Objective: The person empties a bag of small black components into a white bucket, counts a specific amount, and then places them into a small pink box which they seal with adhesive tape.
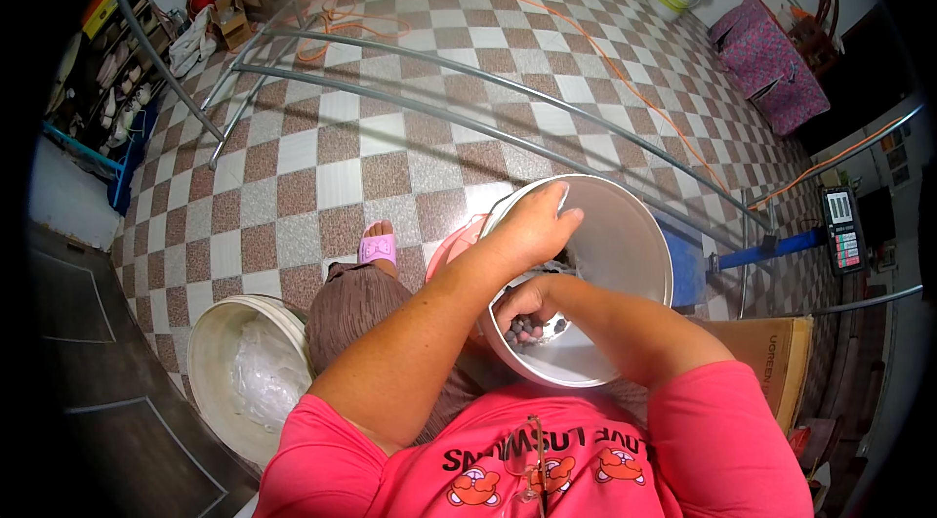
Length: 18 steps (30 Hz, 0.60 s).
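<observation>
In front of my lap stands a white plastic bucket (615,247), its mouth facing up toward me. My left hand (542,221) is over the bucket's left side, thumb spread from the index finger. A bit of white shows between them, and I cannot tell what it is. Lower inside the bucket, my right hand (525,302) is bent with several small dark round balls (521,331) lying against its fingers. Between my arms some dark and whitish material (560,265) partly shows. My forearms hide part of the bucket's inside.
A pink basin (450,247) is partly hidden behind the bucket. At left, another bucket (201,349) holds clear plastic bags (267,375). Metal tubes (439,115) and an orange cord (622,78) cross the tiled floor. A platform scale (681,254) and a cardboard box (761,364) are at right.
</observation>
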Motion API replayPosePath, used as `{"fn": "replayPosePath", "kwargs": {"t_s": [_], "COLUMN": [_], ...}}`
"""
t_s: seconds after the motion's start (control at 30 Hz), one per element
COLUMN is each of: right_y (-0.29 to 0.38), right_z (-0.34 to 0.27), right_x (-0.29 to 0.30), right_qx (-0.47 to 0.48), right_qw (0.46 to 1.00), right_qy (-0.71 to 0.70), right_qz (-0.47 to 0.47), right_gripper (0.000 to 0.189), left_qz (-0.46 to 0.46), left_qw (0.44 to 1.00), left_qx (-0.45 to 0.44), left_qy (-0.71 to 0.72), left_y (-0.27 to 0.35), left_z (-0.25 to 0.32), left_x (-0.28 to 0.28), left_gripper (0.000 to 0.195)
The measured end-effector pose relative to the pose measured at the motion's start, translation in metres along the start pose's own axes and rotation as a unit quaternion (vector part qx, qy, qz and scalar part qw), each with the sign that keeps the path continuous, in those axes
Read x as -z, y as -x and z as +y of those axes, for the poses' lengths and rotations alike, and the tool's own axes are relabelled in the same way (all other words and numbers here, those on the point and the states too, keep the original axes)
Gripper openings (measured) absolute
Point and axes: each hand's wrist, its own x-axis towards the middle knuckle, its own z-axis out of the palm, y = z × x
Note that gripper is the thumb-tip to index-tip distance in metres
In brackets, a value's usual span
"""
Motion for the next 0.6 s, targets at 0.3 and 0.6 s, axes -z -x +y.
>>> {"fn": "replayPosePath", "kwargs": {"t_s": [0.3, 0.6], "right_y": [0.071, 0.082], "right_z": [-0.008, 0.003], "right_x": [0.031, 0.059], "right_qx": [0.061, 0.173], "right_qw": [0.993, 0.944], "right_qy": [0.0, -0.195], "right_qz": [0.104, 0.203], "right_gripper": [0.015, 0.015], "left_qz": [-0.017, -0.006], "left_qw": [0.998, 0.999], "left_qx": [0.054, 0.016], "left_qy": [-0.011, -0.031], "left_y": [-0.001, -0.004], "left_z": [0.01, 0.002], "left_x": [0.005, 0.001], "left_gripper": [0.051, 0.051]}}
